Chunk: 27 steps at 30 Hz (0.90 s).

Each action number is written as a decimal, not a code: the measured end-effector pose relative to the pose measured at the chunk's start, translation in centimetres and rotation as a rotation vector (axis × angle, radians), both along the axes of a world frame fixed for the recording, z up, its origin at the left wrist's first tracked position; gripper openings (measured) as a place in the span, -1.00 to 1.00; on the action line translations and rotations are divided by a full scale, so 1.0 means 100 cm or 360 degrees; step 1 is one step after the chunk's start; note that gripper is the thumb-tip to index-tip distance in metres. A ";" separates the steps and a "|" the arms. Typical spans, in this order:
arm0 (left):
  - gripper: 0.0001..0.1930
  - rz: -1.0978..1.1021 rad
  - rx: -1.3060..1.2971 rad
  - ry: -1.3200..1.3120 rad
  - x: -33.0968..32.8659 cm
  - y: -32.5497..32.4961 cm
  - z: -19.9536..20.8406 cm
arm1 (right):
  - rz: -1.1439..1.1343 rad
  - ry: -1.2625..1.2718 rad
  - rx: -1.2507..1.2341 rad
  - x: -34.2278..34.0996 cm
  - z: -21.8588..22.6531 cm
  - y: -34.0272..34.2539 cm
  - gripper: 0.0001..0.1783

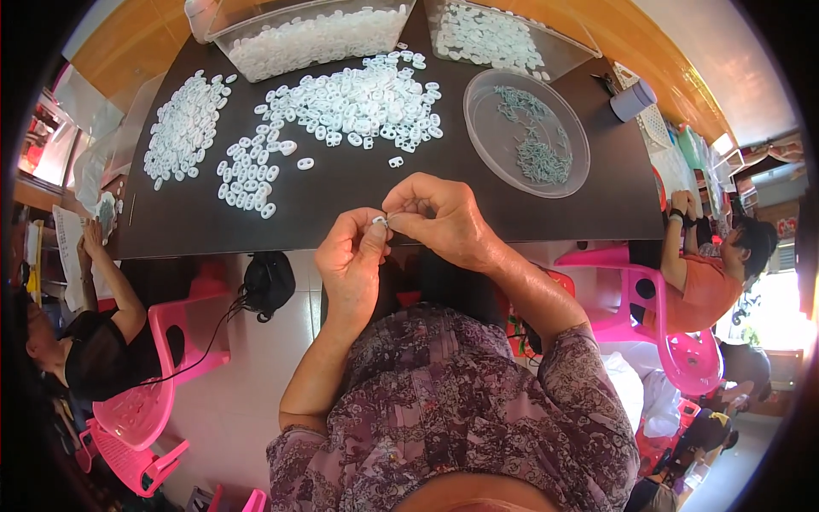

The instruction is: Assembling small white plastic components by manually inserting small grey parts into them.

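In front of the table's near edge, my left hand pinches a small white plastic piece between thumb and fingertips. My right hand meets it there, thumb and forefinger pressed together at the piece's right side. Whatever is between those right fingertips is too small to name. Beyond my hands lies a large pile of white oval two-holed plastic pieces. To the right, a round clear plastic tray holds many tiny grey-green parts.
Smaller groups of white pieces lie on the dark table. Two clear bins of white pieces stand at the back. A purple-lidded jar is at the back right. People sit at both sides, with pink plastic chairs around.
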<state>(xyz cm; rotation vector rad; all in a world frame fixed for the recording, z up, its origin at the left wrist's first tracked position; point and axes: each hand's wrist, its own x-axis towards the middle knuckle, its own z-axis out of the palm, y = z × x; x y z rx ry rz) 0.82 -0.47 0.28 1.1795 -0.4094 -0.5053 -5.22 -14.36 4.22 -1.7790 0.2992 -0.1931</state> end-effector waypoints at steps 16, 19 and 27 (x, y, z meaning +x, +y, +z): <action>-0.90 0.0044 0.0027 0.0091 0.002 0.003 -0.005 | -0.0092 -0.0063 0.0140 0.002 -0.018 0.011 -0.88; -0.90 0.0109 0.0065 -0.0025 0.000 0.001 -0.008 | -0.0105 -0.0004 0.0020 0.004 -0.016 0.013 -0.89; -0.91 0.0013 -0.0015 0.0262 0.012 0.001 -0.008 | -0.0035 -0.0027 0.0213 0.006 -0.020 0.007 -0.91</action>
